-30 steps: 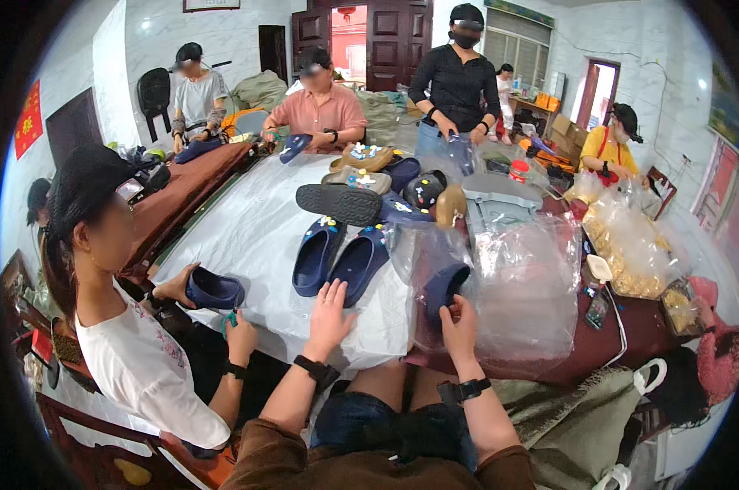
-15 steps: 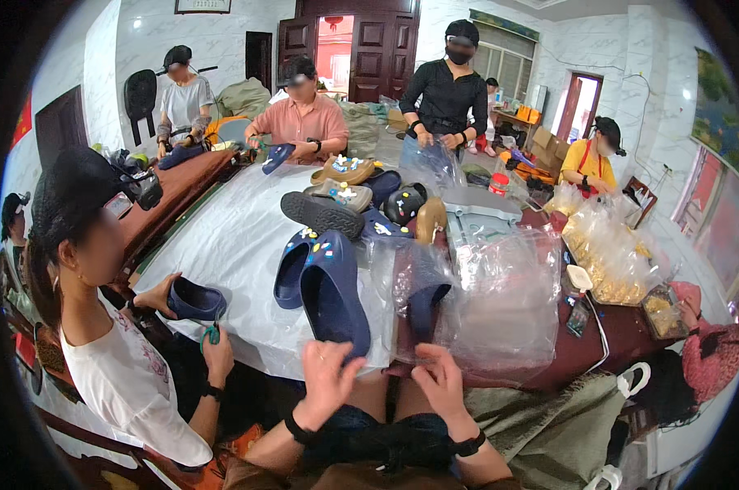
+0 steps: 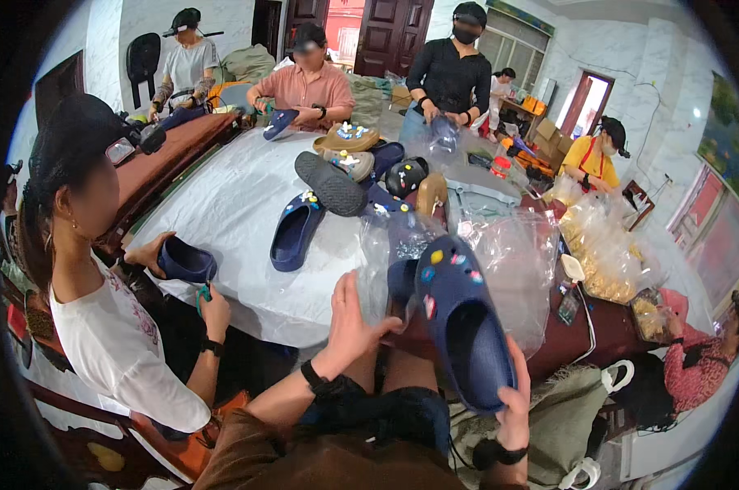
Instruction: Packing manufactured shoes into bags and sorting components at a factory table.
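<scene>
Navy-blue, the charm-studded clog has come over to the right hand, which grips its heel above the near edge of the surface, leaving the left hand free of it, fingers spread beside the clear plastic bag.

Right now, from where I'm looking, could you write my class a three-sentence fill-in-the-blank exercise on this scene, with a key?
1. The right hand holds a charm-decorated navy clog by its ____ end.
2. The dark gray shoe shows its ____, not its foot opening.
3. A second navy clog lies on a plastic sheet coloured ____.

Missing words: heel; sole; white.
</scene>
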### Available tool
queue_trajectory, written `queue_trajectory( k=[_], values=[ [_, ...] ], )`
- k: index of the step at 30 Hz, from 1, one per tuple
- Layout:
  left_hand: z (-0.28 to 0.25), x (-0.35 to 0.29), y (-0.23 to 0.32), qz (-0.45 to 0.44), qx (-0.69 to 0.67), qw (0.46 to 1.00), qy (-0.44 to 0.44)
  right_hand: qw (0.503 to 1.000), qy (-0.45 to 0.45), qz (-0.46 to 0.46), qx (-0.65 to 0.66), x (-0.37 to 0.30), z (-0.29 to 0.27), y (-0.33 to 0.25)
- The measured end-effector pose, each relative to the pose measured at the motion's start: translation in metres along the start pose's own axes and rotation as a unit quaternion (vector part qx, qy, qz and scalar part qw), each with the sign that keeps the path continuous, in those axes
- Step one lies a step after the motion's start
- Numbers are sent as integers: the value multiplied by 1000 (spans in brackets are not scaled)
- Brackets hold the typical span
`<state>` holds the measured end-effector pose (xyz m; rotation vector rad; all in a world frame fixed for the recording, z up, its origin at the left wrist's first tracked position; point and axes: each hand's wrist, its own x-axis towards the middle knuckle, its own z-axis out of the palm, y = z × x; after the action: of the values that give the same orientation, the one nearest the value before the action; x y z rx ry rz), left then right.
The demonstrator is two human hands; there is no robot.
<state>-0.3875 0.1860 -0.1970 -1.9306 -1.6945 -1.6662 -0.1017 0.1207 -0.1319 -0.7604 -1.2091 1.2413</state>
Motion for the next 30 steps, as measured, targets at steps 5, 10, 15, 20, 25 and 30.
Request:
queue_trajectory(
  k=[5,10,15,20,25,30],
  values=[
    [49,2,-67,-324,-187,921,-112,990,-89,85,-69,-21,7,-17],
    [84,-2,-131,-330,-430,832,-119,984,-101,117,-84,-12,19,-11],
    [51,45,-108,-421,-617,656,-109,989,-95,85,-80,-7,5,9],
    [51,85,-72,-326,-671,641,-177,993,-63,93,-41,-13,-2,18],
    [74,81,-33,-263,-624,679,-285,996,-28,88,-16,-30,-11,6],
    [61,63,-24,-221,-424,864,-154,995,11,49,-89,-40,-21,7]
  ],
)
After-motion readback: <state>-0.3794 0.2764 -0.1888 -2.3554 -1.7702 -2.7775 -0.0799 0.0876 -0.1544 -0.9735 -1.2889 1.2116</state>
